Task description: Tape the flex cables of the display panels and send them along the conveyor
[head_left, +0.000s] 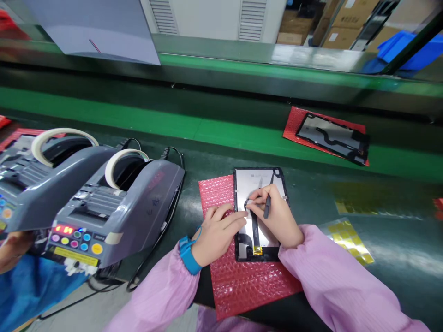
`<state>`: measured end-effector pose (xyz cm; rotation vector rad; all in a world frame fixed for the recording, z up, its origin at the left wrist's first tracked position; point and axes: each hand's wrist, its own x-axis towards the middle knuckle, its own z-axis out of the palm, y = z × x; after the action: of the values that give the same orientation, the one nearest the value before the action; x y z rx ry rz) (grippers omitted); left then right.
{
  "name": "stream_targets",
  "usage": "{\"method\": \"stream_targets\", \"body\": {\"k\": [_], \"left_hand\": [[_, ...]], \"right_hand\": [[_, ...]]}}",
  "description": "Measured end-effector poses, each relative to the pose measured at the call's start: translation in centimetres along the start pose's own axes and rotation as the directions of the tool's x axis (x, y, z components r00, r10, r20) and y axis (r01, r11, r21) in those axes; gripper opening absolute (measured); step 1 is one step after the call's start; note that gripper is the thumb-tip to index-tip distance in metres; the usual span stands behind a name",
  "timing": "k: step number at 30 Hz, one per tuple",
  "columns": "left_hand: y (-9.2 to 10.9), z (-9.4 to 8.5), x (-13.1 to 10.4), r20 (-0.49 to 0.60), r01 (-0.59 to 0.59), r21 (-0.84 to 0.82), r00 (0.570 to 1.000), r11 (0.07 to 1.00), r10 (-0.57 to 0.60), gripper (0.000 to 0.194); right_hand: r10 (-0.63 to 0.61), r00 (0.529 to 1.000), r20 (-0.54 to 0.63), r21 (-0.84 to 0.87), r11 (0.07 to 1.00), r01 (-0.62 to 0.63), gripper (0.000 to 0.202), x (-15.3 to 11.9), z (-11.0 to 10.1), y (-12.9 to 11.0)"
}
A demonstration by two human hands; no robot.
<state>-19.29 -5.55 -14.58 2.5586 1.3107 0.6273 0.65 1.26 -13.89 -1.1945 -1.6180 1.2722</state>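
Note:
A tablet screen panel (266,180) lies back side up on a red bubble-wrap pouch (249,288). Down the panel runs a black flex cable (255,230), with a yellow taped end near the lower edge. My right hand (277,219) is closed over the panel, with dark tweezers (267,207) between its fingers; thumb and fingertip are pinched at the upper end of the cable. My left hand (218,233), a blue wrist strap below it, rests with fingers stretched out across the panel's left edge. Its fingertips are close to the cable, and exact contact is hard to see.
Two grey tape dispensers (128,203) stand at left, with cords behind. Another panel (332,138) lies on red bubble wrap on the green strip. A sheet of yellow stickers (351,240) is at right. Another person's hand (14,249) shows at far left.

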Motion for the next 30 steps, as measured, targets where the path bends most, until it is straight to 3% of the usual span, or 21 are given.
{"method": "stream_targets", "body": {"k": [10, 13, 17, 20, 23, 27, 30], "left_hand": [[0.0, 0.5, -0.1, 0.034, -0.036, 0.084, 0.999, 0.996, 0.033, 0.037], [0.2, 0.6, -0.2, 0.046, -0.034, 0.132, 0.999, 0.991, 0.028, 0.038], [0.9, 0.5, -0.1, 0.105, -0.084, 0.248, 0.993, 0.965, 0.059, 0.035], [1.5, 0.4, -0.1, 0.149, -0.121, 0.278, 0.985, 0.953, 0.082, 0.03], [1.9, 0.4, -0.5, 0.151, -0.116, 0.262, 0.985, 0.958, 0.078, 0.028], [1.9, 0.7, -1.8, 0.127, -0.078, 0.242, 0.991, 0.967, 0.048, 0.033], [2.0, 1.0, -2.7, 0.066, -0.004, 0.172, 0.998, 0.985, -0.008, 0.042]], "right_hand": [[0.012, 1.0, -0.024, -0.05, 0.999, -0.014, 0.038, 0.1, 0.2, -0.3], [-0.087, 0.994, -0.064, -0.174, 0.982, 0.075, 0.041, 0.4, 0.0, -0.1], [-0.24, 0.96, -0.142, -0.425, 0.891, 0.16, 0.054, 1.3, -0.4, 0.5], [-0.232, 0.956, -0.178, -0.481, 0.868, 0.121, 0.061, 2.3, 0.1, 0.9], [-0.21, 0.949, -0.233, -0.486, 0.871, 0.074, 0.054, 3.4, 0.4, 0.9], [-0.169, 0.919, -0.356, -0.42, 0.908, 0.004, 0.045, 3.5, -2.3, 0.3], [0.05, 0.909, -0.414, -0.371, 0.902, -0.219, 0.051, 1.5, -5.9, -0.1]]}}
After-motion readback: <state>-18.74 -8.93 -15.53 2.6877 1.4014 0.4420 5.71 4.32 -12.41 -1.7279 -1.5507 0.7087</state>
